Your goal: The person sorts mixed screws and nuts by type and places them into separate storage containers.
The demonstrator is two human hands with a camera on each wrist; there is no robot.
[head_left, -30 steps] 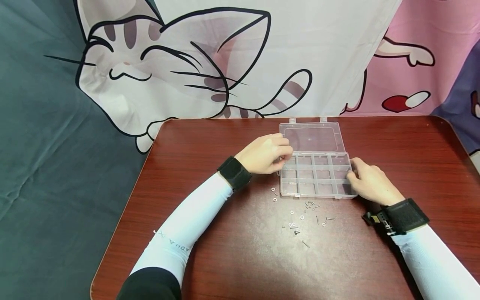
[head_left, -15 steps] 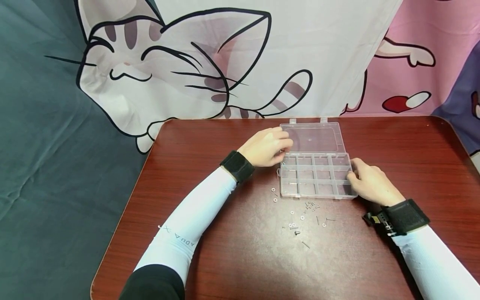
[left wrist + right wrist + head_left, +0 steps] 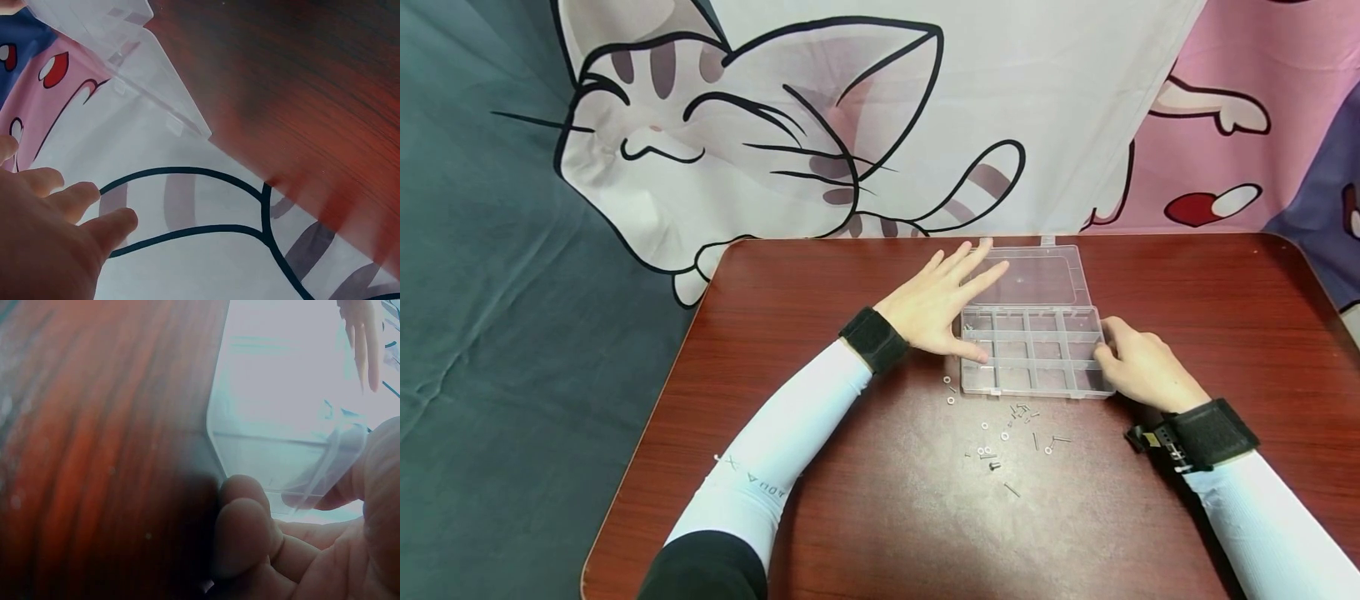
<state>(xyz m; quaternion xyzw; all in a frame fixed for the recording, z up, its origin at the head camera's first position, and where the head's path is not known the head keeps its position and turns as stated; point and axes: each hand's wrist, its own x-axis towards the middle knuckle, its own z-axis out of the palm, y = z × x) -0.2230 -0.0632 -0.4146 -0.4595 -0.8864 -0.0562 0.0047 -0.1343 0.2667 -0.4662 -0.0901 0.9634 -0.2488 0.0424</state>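
Observation:
A clear plastic compartment box lies on the brown table, its hinged lid folded back toward the far edge. My left hand is over the box's left side with fingers spread, holding nothing. In the left wrist view, the fingers of that hand stand apart from the lid. My right hand grips the box's right side near the front corner. Its thumb and curled fingers close on the box wall in the right wrist view. Something small shows in the back left compartment.
Several small screws and washers lie scattered on the table in front of the box. Two washers are by its front left corner. A printed cat curtain hangs right behind the table's far edge.
My left hand first moved a little away from me along the box's left side with fingers curled, then spread its fingers wide. The right hand and the box have stayed in place.

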